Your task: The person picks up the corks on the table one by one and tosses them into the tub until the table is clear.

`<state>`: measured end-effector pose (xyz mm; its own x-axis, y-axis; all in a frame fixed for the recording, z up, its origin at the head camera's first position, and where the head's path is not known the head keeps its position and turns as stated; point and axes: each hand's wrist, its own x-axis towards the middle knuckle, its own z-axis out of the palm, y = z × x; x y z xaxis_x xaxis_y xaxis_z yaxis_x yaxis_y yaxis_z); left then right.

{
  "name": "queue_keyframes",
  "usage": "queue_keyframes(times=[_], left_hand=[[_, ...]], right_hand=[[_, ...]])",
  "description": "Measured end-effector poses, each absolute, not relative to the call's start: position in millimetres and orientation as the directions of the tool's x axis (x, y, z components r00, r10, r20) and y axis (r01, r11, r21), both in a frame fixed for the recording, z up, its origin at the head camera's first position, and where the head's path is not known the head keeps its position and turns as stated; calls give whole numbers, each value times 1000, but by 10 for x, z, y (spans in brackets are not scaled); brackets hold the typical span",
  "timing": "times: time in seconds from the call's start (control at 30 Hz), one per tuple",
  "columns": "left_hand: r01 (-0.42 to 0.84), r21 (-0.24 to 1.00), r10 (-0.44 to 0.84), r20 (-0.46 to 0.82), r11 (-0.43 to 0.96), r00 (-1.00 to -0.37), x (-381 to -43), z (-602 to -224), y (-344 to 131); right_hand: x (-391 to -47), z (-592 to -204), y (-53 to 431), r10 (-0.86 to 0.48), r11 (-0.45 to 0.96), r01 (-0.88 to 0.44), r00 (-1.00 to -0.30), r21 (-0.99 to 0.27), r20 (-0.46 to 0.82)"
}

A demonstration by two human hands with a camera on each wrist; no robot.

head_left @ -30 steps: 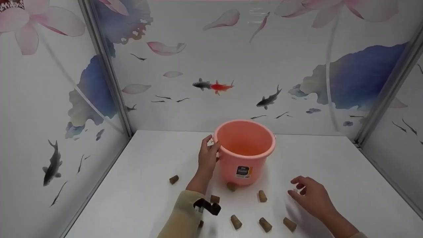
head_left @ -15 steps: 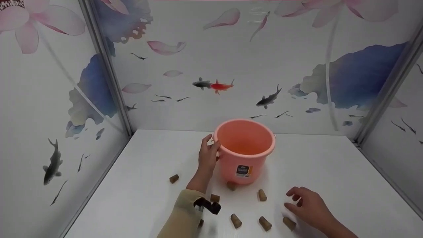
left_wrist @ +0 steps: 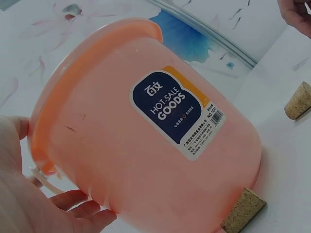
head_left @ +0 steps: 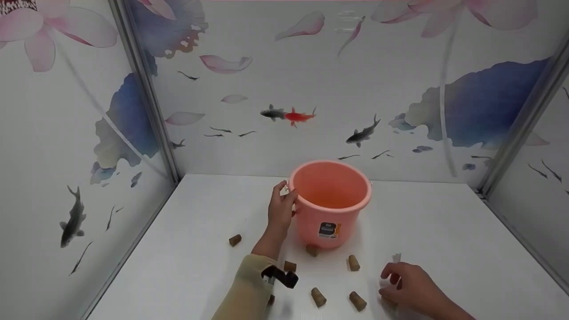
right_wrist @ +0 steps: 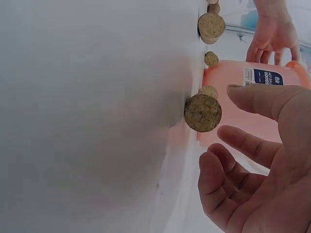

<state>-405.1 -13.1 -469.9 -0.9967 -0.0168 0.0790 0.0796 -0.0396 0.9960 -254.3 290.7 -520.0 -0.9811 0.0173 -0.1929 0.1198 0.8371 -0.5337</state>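
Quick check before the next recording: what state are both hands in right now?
Left hand: closed, holding the pink bucket at its side.
Right hand: open, close to a cork but not gripping it.

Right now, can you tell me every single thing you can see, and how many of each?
bucket: one, pink, on the table
label: one, dark blue, orange and white, on the bucket
corks: at least eight, brown, around the table; some partly hidden
pale thing: one, whitish, beyond the right hand; too small to tell
table: one, white, underneath
walls: three, white, left, back and right
wall pictures: many, pink flowers, blue leaves, dark and red fish
posts: two, grey, back corners
sleeve: one, tan, left arm
bracket: one, black, left wrist
left hand: one, bare, gripping the bucket
right hand: one, bare, by a cork
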Motion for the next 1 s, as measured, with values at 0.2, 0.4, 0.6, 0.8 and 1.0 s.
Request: queue_keyframes(times=[0.2,0.4,0.6,0.8,1.0], left_hand=[[76,996,-12,76,-34,-997,-4064,-4708,-138],[60,998,-20,59,-22,-998,-4064,-4713,-132],[43,999,-24,43,-12,-999,-4065,-4704,-121],[72,997,-17,72,-33,-997,-4063,-4714,-135],[77,997,-14,77,-20,-997,-4059,-4729,-129]], right_hand=[[-2560,-5202,2857,3,838,138,-969,-527,-248],[-2557,-5222,2818,7,827,179,-951,-532,-309],[-2568,-5241,2802,6,831,200,-936,-520,-351],[-2558,-5248,2789,-5,825,203,-930,-527,-367],[-2555,-5261,2798,-21,815,213,-919,-539,-394]])
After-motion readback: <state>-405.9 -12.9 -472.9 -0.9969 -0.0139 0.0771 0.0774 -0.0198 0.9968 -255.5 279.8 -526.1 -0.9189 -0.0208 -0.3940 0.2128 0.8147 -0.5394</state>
